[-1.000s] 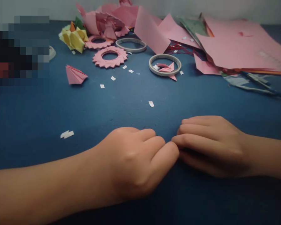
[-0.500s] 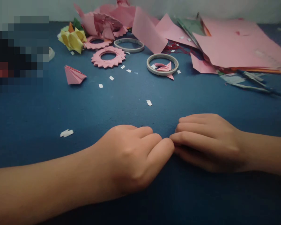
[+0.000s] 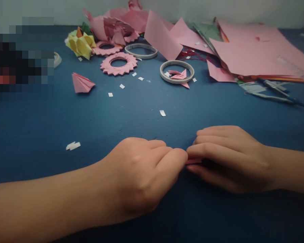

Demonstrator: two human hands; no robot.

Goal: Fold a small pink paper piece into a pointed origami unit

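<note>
- Head view, centre right of the frame: a narrow piece of pink paper [image 3: 194, 161] shows as a thin strip between the two hands, just above the table [image 3: 121, 118].
- Right hand [image 3: 230, 155], to the right of it: thumb below and forefinger above pinch the paper, the other fingers folded alongside. Such a grip at the very tips probably suits a small, thin thing, keeping it steady without crushing it.
- Left hand [image 3: 144, 168], lower middle: it is curled with the back turned up, its forefinger meeting the paper's near end. The fingertips are hidden, so I cannot tell whether it grips or merely presses.
- The forearms come in from opposite edges, so the hands meet over the paper, likely to work it from both ends.
- Upper middle: a tape roll [image 3: 177, 81] lies flat around part of a pink folded scrap [image 3: 178, 75]; a scalloped pink ring [image 3: 119, 70] lies farther left.
- Upper right: pink sheets [image 3: 255, 57] lie piled, presumably to leave the front for handwork.
- White scraps [image 3: 162, 113] dot the middle.
</note>
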